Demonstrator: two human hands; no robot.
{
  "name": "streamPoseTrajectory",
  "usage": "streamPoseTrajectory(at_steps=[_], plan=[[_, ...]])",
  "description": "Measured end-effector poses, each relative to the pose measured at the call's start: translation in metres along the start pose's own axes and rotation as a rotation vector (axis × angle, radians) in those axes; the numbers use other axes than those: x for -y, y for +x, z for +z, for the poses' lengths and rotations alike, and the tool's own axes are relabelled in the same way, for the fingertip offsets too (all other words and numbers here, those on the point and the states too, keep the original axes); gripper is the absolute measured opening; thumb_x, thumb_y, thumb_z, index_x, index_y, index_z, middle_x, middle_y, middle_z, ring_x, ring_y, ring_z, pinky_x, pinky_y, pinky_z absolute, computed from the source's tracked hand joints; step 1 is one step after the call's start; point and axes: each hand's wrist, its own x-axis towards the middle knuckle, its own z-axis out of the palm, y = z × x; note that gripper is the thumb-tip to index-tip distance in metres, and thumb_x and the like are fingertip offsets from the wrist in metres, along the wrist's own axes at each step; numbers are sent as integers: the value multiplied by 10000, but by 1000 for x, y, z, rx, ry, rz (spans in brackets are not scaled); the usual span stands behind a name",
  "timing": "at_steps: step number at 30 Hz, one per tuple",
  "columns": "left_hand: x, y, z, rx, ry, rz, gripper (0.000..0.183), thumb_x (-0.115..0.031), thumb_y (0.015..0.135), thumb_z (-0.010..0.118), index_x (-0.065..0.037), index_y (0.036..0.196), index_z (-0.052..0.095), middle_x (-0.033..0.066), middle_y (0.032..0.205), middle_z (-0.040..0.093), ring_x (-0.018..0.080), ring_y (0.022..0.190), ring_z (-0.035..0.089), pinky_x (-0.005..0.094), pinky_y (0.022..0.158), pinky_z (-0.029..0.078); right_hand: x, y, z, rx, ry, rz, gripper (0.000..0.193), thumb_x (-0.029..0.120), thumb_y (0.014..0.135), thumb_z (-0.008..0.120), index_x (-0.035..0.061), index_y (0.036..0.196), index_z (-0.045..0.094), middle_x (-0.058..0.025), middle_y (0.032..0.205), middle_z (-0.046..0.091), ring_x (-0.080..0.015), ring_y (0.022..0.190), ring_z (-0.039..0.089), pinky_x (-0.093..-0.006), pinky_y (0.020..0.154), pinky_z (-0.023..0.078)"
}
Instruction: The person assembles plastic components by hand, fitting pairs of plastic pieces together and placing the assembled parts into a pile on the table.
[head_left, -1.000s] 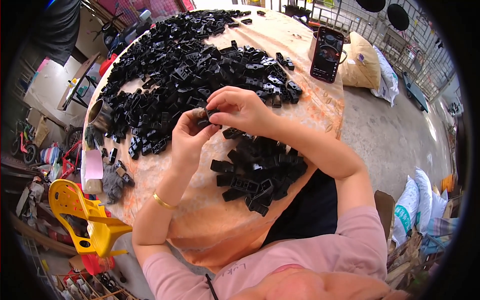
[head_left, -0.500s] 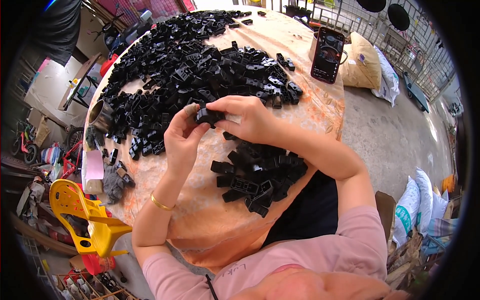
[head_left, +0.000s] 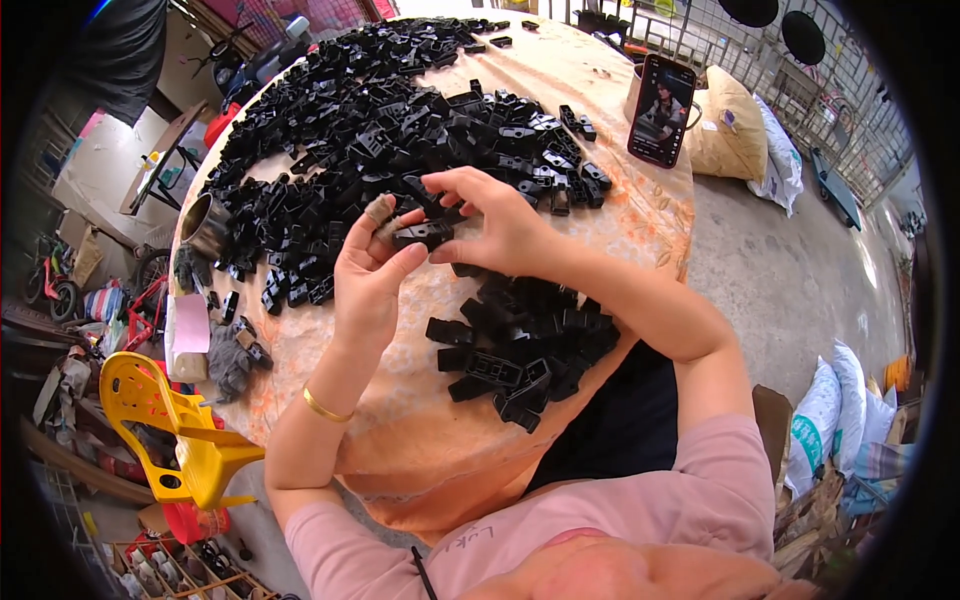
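Above the table's middle, my left hand [head_left: 370, 270] pinches a small black plastic part [head_left: 424, 236] between thumb and fingers. One of its fingertips has a pale wrapping. My right hand [head_left: 495, 225] is at the other end of the same part, thumb against it and index finger raised and bent above; its remaining fingers are partly hidden. Beyond both hands spreads a large heap of similar black parts [head_left: 380, 140]. A smaller pile of black parts [head_left: 495, 370] lies nearer to me, beneath my right forearm.
A patterned orange cloth covers the round table [head_left: 390, 440]. A phone [head_left: 661, 110] leans on a metal mug at the far right. At left are a metal cup [head_left: 205, 228], pink paper [head_left: 192, 324] and a grey glove [head_left: 232, 365]. A yellow chair [head_left: 180, 440] stands beside the table.
The black part has turned and shows more of its length between my hands. My right index finger has lifted away, widening that hand's grip. The phone's screen picture differs.
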Motion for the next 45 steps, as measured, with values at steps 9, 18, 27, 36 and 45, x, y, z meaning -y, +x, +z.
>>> streamPoseTrajectory(at_steps=[9, 18, 27, 36, 45], plan=[[-7, 6, -3, 122, 257, 114, 569, 92, 764, 599, -6, 1286, 395, 145, 1079, 600, 153, 883, 597, 259, 763, 489, -14, 4, -13, 299, 60, 197, 323, 204, 695, 766, -18, 904, 660, -92, 762, 663, -119, 703, 623, -253, 646, 491], [-12, -8, 1, 412, 1072, 5, 587, -83, 769, 671, -13, 1280, 390, 116, 869, 641, 149, 714, 580, 256, 662, 483, -19, 6, -38, 923, -19, 432, 194, 120, 735, 691, 25, 904, 679, -82, 754, 653, -135, 658, 608, -272, 582, 478], [6, 11, -6, 309, 818, -30, 339, -96, 802, 638, -11, 1117, 547, 110, 909, 589, 202, 739, 576, 298, 679, 476, -28, 13, -40, 524, -37, 334, 147, 121, 785, 644, 43, 907, 671, -73, 714, 625, -130, 642, 594, -268, 591, 481], [14, 17, -14, 172, 1590, 534, 338, -53, 690, 677, -43, 1021, 610, 130, 986, 498, 301, 946, 465, 371, 835, 424, -49, 8, -12, 366, -637, -143, 194, 165, 721, 657, 122, 907, 623, -63, 839, 573, -256, 824, 583, -350, 709, 494], [-4, 26, -29, -7, 1144, 530, 120, -36, 751, 663, 1, 862, 636, 99, 833, 588, 184, 635, 567, 268, 584, 468, -38, 8, -23, 11, -348, 84, 234, 73, 730, 608, 56, 963, 608, -116, 926, 631, -294, 826, 619, -336, 712, 500]])
